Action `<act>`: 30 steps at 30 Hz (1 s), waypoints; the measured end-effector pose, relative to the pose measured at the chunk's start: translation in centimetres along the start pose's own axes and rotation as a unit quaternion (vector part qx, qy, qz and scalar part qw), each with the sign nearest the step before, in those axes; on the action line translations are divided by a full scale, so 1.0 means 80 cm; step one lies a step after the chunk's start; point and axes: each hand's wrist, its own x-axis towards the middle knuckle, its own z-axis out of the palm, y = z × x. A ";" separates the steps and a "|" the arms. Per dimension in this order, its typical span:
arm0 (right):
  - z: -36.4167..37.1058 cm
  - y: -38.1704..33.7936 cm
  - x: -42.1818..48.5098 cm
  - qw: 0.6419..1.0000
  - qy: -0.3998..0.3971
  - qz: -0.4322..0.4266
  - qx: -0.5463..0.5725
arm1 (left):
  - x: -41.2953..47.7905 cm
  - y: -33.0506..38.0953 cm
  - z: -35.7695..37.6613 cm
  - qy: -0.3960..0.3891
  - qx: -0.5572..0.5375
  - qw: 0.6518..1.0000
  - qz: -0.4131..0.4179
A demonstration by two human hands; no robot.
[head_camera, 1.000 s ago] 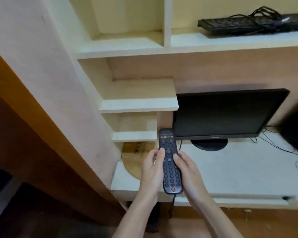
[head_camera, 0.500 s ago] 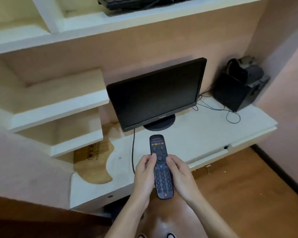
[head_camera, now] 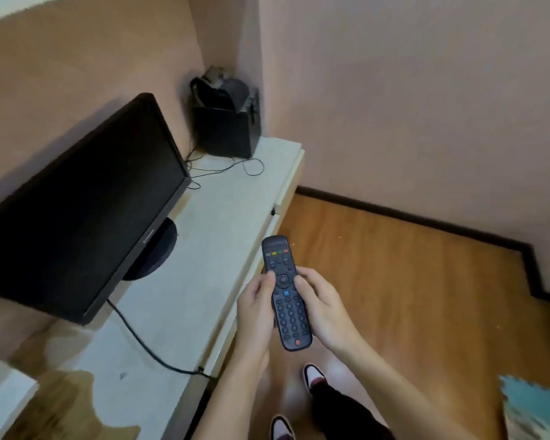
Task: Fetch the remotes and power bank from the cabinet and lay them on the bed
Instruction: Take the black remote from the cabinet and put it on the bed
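Observation:
A black remote (head_camera: 285, 293) with coloured buttons at its far end is held upright in front of me, over the edge of the cabinet's white desk top (head_camera: 210, 236). My left hand (head_camera: 256, 315) grips its left side with the thumb on the buttons. My right hand (head_camera: 323, 308) grips its right side, thumb beside the round pad. No other remote and no power bank show. A patterned blue-and-white fabric edge (head_camera: 534, 411) sits at the bottom right; I cannot tell whether it is the bed.
A black monitor (head_camera: 83, 204) stands on the desk top at the left, its cable trailing over the front edge. A black box with headphones (head_camera: 226, 119) fills the back corner. Wooden floor (head_camera: 410, 296) spreads right; my feet (head_camera: 313, 377) are below.
The view has swung right, away from the shelves and toward the floor and wall. Both hands kept the same hold on the remote, now past the desk's front edge.

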 end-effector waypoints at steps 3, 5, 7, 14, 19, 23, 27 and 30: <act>-0.030 0.009 -0.030 0.996 0.092 0.012 0.009 | -0.009 -0.011 0.033 -0.080 0.039 0.996 -0.006; -0.052 0.011 -0.049 0.989 0.144 0.021 0.015 | -0.017 -0.016 0.059 -0.135 0.065 0.989 -0.005; -0.076 0.013 -0.065 0.981 0.192 0.026 0.023 | -0.025 -0.018 0.086 -0.177 0.079 0.981 -0.008; -0.149 0.022 -0.098 0.944 0.319 0.034 0.082 | -0.045 -0.027 0.180 -0.276 0.115 0.954 -0.007; -0.205 0.036 -0.100 0.917 0.383 0.029 0.107 | -0.047 -0.042 0.251 -0.316 0.137 0.939 0.007; -0.268 0.055 -0.097 0.901 0.416 0.038 0.121 | -0.047 -0.055 0.323 -0.346 0.169 0.923 -0.001; -0.358 0.071 -0.091 0.884 0.447 0.049 0.124 | -0.054 -0.067 0.423 -0.380 0.194 0.904 -0.003; -0.442 0.076 -0.085 0.873 0.470 0.053 0.114 | -0.061 -0.072 0.510 -0.405 0.202 0.892 -0.016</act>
